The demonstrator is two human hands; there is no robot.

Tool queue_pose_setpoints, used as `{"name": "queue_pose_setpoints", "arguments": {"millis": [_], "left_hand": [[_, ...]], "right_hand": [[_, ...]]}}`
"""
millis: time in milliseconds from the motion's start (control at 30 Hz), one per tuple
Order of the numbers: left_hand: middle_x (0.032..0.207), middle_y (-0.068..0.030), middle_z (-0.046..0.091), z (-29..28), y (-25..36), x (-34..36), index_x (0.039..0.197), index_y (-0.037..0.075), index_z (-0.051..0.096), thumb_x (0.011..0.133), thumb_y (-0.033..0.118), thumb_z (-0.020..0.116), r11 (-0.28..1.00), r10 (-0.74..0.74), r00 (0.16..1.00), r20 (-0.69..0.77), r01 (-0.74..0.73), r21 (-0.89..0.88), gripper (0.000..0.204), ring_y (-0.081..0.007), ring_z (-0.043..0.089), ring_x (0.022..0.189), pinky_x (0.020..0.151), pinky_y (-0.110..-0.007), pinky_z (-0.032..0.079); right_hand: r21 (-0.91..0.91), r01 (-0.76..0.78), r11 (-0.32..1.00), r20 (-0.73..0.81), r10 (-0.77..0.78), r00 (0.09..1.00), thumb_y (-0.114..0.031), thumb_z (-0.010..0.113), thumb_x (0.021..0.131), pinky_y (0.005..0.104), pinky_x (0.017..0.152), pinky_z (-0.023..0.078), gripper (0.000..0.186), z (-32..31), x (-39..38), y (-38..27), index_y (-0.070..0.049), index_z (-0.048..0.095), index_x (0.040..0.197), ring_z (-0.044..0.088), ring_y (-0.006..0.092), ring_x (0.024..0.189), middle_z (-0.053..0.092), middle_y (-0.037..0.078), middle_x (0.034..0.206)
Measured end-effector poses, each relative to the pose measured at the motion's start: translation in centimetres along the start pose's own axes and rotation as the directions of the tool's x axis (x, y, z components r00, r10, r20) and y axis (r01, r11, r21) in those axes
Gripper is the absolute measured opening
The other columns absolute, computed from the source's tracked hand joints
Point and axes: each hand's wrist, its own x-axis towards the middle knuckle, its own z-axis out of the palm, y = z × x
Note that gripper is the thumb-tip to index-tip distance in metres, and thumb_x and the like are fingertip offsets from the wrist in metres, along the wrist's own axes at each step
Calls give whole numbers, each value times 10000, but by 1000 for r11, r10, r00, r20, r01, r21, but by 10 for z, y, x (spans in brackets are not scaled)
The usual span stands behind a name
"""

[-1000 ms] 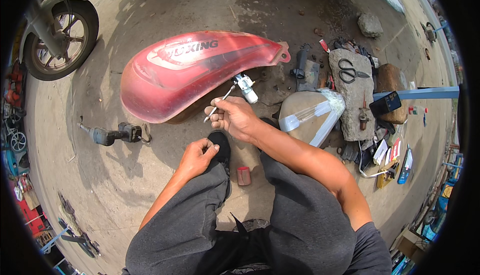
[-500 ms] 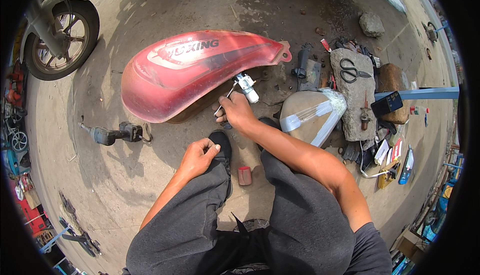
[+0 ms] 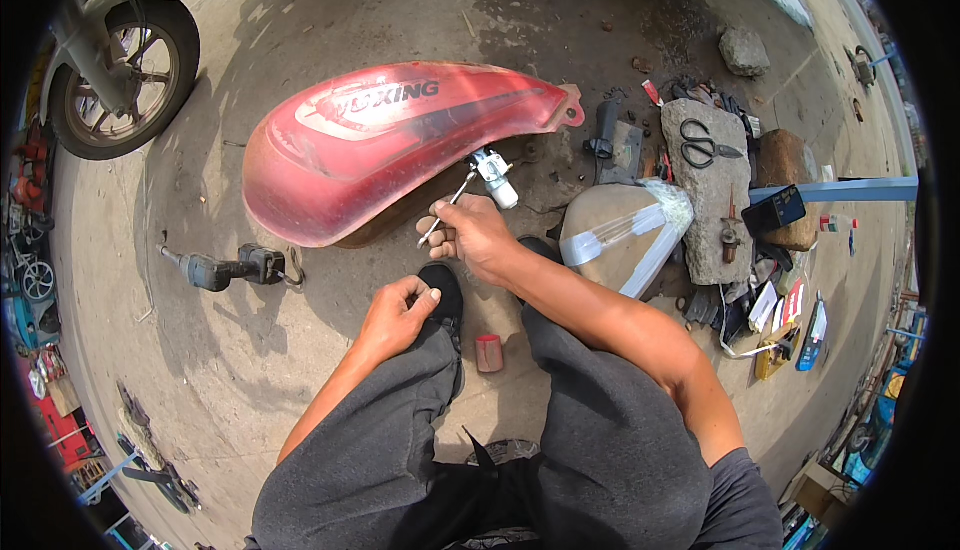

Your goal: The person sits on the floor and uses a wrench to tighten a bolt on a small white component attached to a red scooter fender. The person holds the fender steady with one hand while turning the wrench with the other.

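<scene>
A red motorcycle fuel tank (image 3: 370, 165) lies on the concrete ground in front of me. Beneath its right part sticks out a silver fuel tap with a pale bowl (image 3: 503, 193). My right hand (image 3: 472, 235) pinches a slim metal wrench (image 3: 462, 193) between thumb and fingers. The wrench slants up toward the fuel tap, its far end right at the tap's left side; whether it grips a bolt there is too small to tell. My left hand (image 3: 395, 318) rests by my left knee, fingers curled closed, with nothing showing in it.
A red cylinder (image 3: 489, 353) stands between my feet. Left lies a cordless power tool (image 3: 235, 268); beyond it is a motorcycle wheel (image 3: 125, 80). To the right are a taped tan panel (image 3: 610, 225), a stone slab (image 3: 705, 200) with black scissors (image 3: 708, 144), and a phone (image 3: 775, 208).
My right hand has opened its grip somewhat and turned, and the wrench has swung to a slightly different slant. My left hand and the tank stay put.
</scene>
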Motion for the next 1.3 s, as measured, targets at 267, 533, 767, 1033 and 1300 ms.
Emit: {"name": "queue_pose_setpoints", "arguments": {"millis": [267, 533, 767, 1033, 1300], "left_hand": [[731, -115, 557, -55, 92, 7, 789, -22, 559, 862, 49, 671, 741, 669, 676, -309, -576, 346, 151, -223, 513, 617, 578, -325, 423], [1296, -189, 535, -112, 95, 76, 1231, 5, 568, 935, 319, 572, 446, 796, 525, -301, -173, 878, 431, -353, 494, 1201, 1058, -455, 332], [1419, -152, 473, -110, 83, 85, 1315, 52, 548, 924, 382, 562, 409, 747, 600, -288, -72, 910, 512, -332, 424, 1319, 1132, -498, 240], [1408, -138, 484, -108, 84, 88, 1289, 54, 571, 873, 353, 606, 414, 755, 582, -302, -67, 908, 514, -314, 427, 1316, 1125, -530, 256], [1411, -138, 483, -108, 84, 87, 1291, 55, 572, 869, 350, 598, 409, 758, 580, -300, -63, 910, 515, -313, 425, 1319, 1130, -526, 247]], "right_hand": [[-294, 94, 951, -89, -125, 988, -150, 443, 982, 288, 563, 553, 208, -8, 12, 7, 38, 519, 1031, 598, 163, 652, 611, 117, 870], [-192, 73, 979, -83, -90, 992, -155, 476, 997, 266, 559, 545, 173, -9, 15, 6, 7, 537, 1006, 611, 146, 667, 629, 112, 884], [468, -123, 875, 258, -2, 966, -193, 502, 1002, 256, 620, 525, 176, -7, 4, -13, -24, 550, 1007, 588, 121, 723, 641, 110, 959], [-206, 33, 978, -78, -50, 996, -166, 460, 993, 270, 526, 539, 198, -9, 8, 7, 22, 502, 1039, 593, 135, 643, 636, 144, 889], [-407, 140, 903, -79, -187, 979, -162, 458, 996, 275, 518, 546, 203, -16, 22, 10, 28, 526, 982, 591, 143, 602, 636, 135, 884]]}}
